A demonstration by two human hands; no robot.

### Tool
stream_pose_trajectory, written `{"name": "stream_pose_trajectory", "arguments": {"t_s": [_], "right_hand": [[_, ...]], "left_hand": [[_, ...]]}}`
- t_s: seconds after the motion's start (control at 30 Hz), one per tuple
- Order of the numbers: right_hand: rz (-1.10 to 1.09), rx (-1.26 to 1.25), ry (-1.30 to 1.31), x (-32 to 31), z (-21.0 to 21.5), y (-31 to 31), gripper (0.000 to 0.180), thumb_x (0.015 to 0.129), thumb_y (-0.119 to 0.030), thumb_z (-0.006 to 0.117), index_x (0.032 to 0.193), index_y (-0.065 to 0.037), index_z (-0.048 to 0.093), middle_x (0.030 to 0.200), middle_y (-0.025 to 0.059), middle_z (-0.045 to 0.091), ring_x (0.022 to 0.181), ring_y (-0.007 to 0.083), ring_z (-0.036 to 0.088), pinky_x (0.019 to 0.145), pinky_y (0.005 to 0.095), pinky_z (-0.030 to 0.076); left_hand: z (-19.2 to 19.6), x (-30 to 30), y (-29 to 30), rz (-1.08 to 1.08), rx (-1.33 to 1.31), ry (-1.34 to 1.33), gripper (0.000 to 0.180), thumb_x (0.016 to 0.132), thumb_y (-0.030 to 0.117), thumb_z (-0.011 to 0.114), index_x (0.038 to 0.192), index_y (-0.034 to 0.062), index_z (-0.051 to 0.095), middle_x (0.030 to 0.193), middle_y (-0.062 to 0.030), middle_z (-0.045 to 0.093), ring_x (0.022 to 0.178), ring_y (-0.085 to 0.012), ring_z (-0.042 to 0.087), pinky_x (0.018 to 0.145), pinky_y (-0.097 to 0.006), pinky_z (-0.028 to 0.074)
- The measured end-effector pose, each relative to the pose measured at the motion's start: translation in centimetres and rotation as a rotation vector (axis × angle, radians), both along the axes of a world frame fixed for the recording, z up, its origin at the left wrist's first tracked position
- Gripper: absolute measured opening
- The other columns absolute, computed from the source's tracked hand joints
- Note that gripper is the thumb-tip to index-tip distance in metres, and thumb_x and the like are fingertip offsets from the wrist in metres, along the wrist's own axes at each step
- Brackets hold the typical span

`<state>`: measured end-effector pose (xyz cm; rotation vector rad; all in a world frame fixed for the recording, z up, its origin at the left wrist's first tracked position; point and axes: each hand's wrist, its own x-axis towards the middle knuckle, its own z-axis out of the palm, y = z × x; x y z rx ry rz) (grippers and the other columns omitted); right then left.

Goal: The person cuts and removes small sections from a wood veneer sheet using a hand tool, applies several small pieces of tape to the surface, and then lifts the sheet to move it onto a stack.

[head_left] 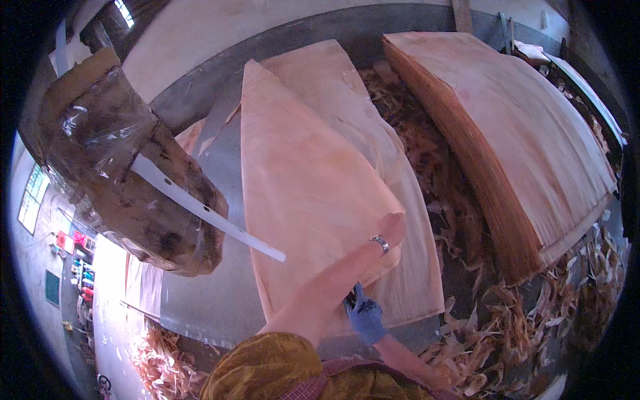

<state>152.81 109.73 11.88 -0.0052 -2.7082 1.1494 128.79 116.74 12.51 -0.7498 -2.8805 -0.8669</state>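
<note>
The fingers of the bare left hand (395,228) are at the right-hand corner of the top sheet (313,167), a broad, thin, pale piece of wood lying in the middle of the bench (200,293); their tips barely show, so I cannot tell whether they grip the edge or just press on it. The gloved right hand (367,319) is at the top sheet's near edge, its fingers bent by something dark, and whether they are closed on anything cannot be told. The top sheet lies askew over a lower sheet (410,247), which juts out to its right. The step in hand looks like turning or laying that loose corner; the next move seems to call for an even lift with both hands, since such thin wood could split. For room, the widest stretch is the grey bench surface left of the top sheet, though a plastic-wrapped brown object (127,173) with a white strip (213,217) looms over that side, the strip overlapping the sheet in view. Farther right of the top sheet, scraps (417,140) fill the gap before a thick stack of sheets (507,120), leaving less room that way.
</note>
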Motion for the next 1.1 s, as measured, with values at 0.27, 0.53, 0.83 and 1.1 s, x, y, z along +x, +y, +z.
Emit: {"name": "stream_pose_trajectory", "arguments": {"t_s": [0.27,0.53,0.83,1.1], "right_hand": [[0.046,-0.311,-0.08,-3.8,-1.8,1.0,0.041,0.092,-0.028,0.062,0.127,-0.009,0.054,0.082,0.0092,0.067,0.064,0.0236,0.064,0.057,0.039,0.049],[-0.093,-1.185,-0.62,-4.1,8.4,11.6,0.019,0.095,-0.033,0.062,0.103,-0.016,0.064,0.056,-0.0044,0.049,0.039,0.0073,0.042,0.035,0.0237,0.031],[-0.166,-1.201,-0.478,-1.2,13.6,38.6,0.018,0.093,-0.035,0.064,0.09,-0.019,0.057,0.056,-0.0052,0.046,0.04,0.0082,0.042,0.036,0.0238,0.032],[-0.216,-1.211,-0.389,0.6,18.5,69.7,0.026,0.091,-0.033,0.068,0.082,-0.023,0.046,0.051,-0.0062,0.039,0.036,0.0064,0.036,0.033,0.0227,0.027]], "left_hand": [[9.3,2.4,-2.2,-0.049,-0.184,-0.365,0.043,0.09,0.043,0.055,0.087,0.0013,0.065,0.087,-0.0219,0.067,0.083,-0.0374,0.066,0.075,-0.048,0.05],[17.2,10.2,-8.9,-0.007,0.625,-0.653,0.034,0.101,0.031,0.049,0.11,0.0028,0.065,0.093,-0.0061,0.07,0.082,-0.0124,0.066,0.067,-0.026,0.053],[12.0,24.0,1.0,0.13,0.604,-1.0,0.043,0.103,0.039,0.042,0.117,0.0045,0.063,0.102,-0.0082,0.071,0.086,-0.0149,0.068,0.072,-0.028,0.056],[2.9,32.1,17.5,0.423,1.137,-1.581,0.074,0.089,0.066,0.05,0.129,0.0027,0.051,0.109,-0.0109,0.067,0.109,-0.0261,0.062,0.082,-0.042,0.054]]}}
